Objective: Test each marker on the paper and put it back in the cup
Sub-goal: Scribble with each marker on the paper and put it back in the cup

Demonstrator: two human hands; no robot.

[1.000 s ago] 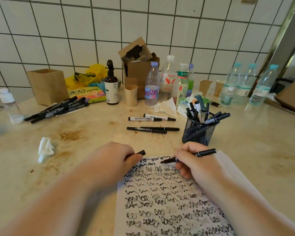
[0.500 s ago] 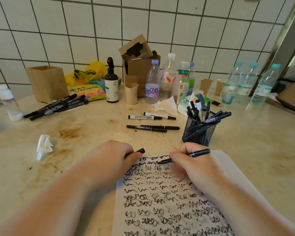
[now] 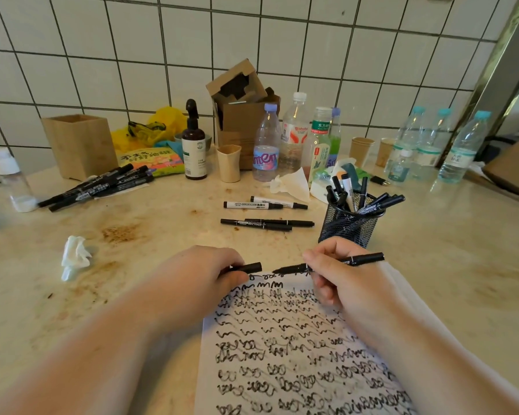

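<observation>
Right hand [image 3: 346, 283] pinches black marker [image 3: 327, 264], uncapped tip pointing left, at top edge of paper [image 3: 282, 339]; whether tip touches sheet cannot be told. Left hand [image 3: 198, 277] grips marker cap [image 3: 249, 267], cap just left of tip, small gap between. Paper covered in rows of black scribbles. Mesh cup [image 3: 349, 224] upright behind right hand, several markers inside. Four loose markers [image 3: 264, 214] on table [image 3: 462, 250] left of cup.

Marker [image 3: 330, 264]: tip lifted off the paper [image 3: 282, 339], turned towards the cap [image 3: 249, 267]. Right hand [image 3: 342, 280]: shifted slightly left, nearer the left hand [image 3: 201, 274].
</observation>
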